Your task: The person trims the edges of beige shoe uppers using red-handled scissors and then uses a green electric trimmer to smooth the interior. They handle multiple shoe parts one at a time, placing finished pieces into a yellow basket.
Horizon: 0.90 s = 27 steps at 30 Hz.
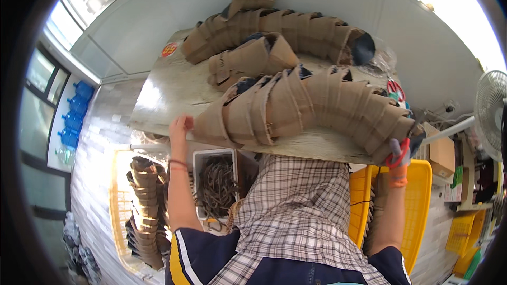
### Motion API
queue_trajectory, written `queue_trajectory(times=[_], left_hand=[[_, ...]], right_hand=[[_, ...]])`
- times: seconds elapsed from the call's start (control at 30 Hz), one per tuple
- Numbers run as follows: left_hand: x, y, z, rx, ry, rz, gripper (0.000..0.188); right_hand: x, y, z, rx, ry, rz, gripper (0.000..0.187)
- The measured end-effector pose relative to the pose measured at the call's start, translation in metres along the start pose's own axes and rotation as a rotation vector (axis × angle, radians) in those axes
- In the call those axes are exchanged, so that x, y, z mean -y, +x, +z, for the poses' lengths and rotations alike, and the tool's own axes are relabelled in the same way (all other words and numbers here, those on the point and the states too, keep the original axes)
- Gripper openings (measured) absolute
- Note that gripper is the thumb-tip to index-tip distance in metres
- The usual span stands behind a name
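A long curved row of nested brown cardboard sleeves (pixel 288 108), with dark material showing at their upper edges, lies along the near side of the table. My bare left hand (pixel 182 125) is at its left end, fingers curled in beside the cardboard; what they hold, if anything, is hidden. At the right end is my right hand (pixel 398 159), in a grey glove with an orange cuff. It grips scissors (pixel 404 153) by their red handles, close against the last sleeves. Behind lie a shorter cardboard bundle (pixel 253 60) and another long nested row (pixel 296 29).
The wooden table (pixel 158 97) stands against a white wall. More red-handled scissors (pixel 396 89) rest at its right edge. Below are a pale yellow crate (pixel 120 200) with stacked sleeves, a white box (pixel 199 169) of dark strands, and a yellow crate (pixel 422 195). A fan (pixel 490 116) stands right.
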<state>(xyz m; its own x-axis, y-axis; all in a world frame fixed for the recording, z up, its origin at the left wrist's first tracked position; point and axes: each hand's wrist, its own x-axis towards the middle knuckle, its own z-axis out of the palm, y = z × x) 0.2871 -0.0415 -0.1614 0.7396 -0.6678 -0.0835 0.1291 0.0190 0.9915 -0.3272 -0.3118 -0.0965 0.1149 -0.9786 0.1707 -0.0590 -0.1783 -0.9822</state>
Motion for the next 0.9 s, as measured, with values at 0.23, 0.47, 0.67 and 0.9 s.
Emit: queue_trajectory(times=[0.23,0.47,0.67,0.9], left_hand=[[-0.002,0.102,0.046,-0.042,0.978,0.538,0.045],[0.003,0.159,0.047,0.044,0.786,0.835,0.045],[-0.124,0.089,0.071,0.023,-0.011,0.480,0.026],[-0.215,-0.026,0.010,-0.056,-0.637,0.219,0.026]], right_hand=[[-0.032,-0.006,-0.024,-0.150,-0.044,-0.057,0.040],[-0.027,-0.023,-0.019,-0.135,0.177,0.019,0.047],[-0.006,-0.036,-0.027,-0.128,0.258,0.054,0.058],[0.010,-0.064,-0.043,-0.218,0.209,0.026,0.055]])
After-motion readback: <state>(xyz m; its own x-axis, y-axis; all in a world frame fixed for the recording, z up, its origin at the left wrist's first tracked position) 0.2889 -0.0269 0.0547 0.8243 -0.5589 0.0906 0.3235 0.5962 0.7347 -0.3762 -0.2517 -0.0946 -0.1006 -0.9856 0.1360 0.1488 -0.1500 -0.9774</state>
